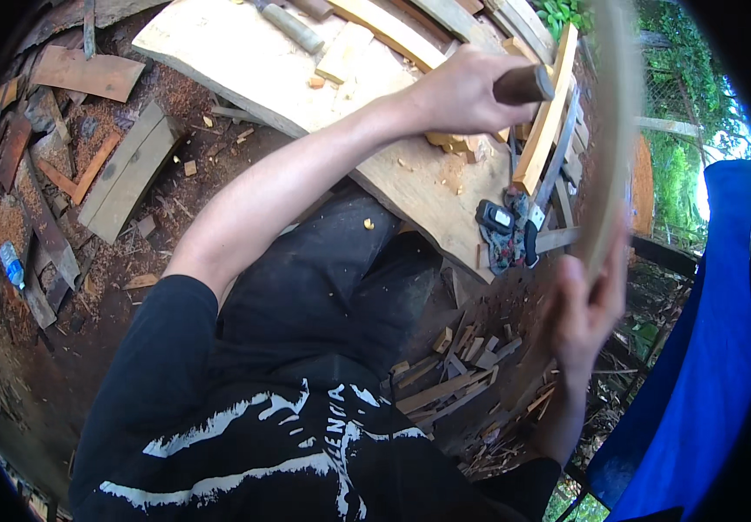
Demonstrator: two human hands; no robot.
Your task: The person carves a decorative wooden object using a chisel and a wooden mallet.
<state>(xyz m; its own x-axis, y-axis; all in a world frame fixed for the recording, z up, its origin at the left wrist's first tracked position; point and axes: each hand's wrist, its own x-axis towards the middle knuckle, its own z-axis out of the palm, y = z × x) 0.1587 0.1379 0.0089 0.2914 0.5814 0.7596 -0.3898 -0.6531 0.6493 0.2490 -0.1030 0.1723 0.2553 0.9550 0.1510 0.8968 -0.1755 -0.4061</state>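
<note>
My left hand (471,91) reaches across the pale wooden workbench (219,52), its fingers wrapped round a dark wooden handle (525,85). The handle's round end faces me; the rest of that tool is hidden. Raised at the right, my right hand (589,304) grips the lower end of a long pale wooden strip (606,148), smeared by motion, with the thumb on one side and the fingers on the other. Below my left wrist, small cut wood blocks (458,143) lie on the bench. A tool with a grey cylindrical handle (293,28) rests farther back.
Long wood strips (545,113) lie along the bench's right side. Near its corner are a small black device (495,216) and a patterned cloth (515,235). Offcuts (136,170) and a plastic bottle (12,265) litter the floor. A blue tarp (697,365) hangs at right.
</note>
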